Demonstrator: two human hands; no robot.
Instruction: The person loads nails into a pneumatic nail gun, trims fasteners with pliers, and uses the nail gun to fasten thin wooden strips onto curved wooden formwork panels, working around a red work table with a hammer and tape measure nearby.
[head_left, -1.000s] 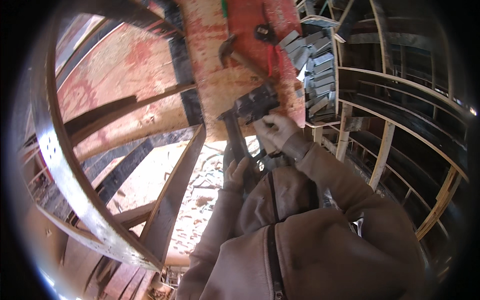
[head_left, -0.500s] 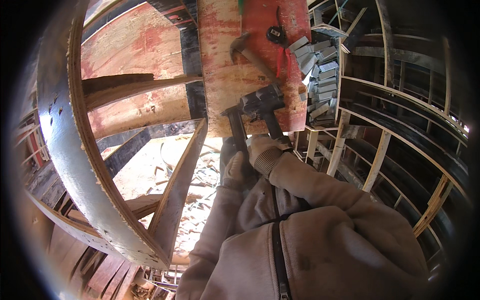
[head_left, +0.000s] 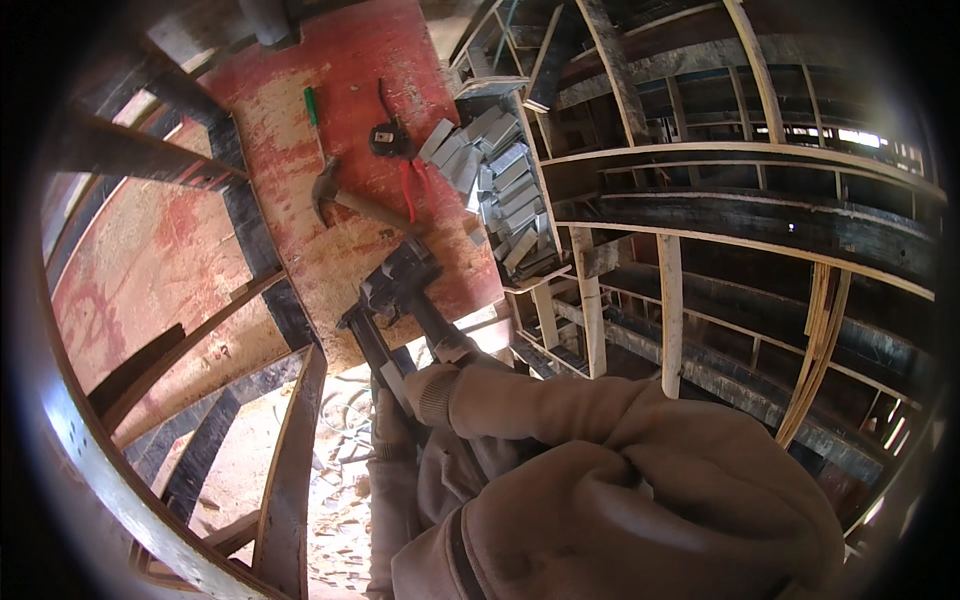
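A black nail gun (head_left: 400, 275) lies with its head on the red-stained wooden board (head_left: 270, 100), its handle and long magazine pointing toward me. My right hand (head_left: 428, 382) is closed at the rear end of the magazine, beside a short pale strip (head_left: 394, 380). What its fingers hold is hidden. Below it, my left hand (head_left: 392, 415) is dim and partly covered by the right cuff; it is closed around the magazine's tail. Farther up the board are a claw hammer (head_left: 365, 203), red-handled pliers (head_left: 411, 185), a black tape measure (head_left: 388, 140) and a green-handled tool (head_left: 311, 105).
Grey metal fastener strips (head_left: 515, 185) are heaped in a wooden tray (head_left: 545, 190) at the board's right edge. Curved wooden frames (head_left: 75, 450) stand at the left, and timber racks (head_left: 740, 230) fill the right. Scraps (head_left: 340, 500) litter the bright floor below.
My view has swung, so the board and nail gun sit farther left and lower and appear tilted. My right hand has moved from between handle and magazine to the magazine's rear end.
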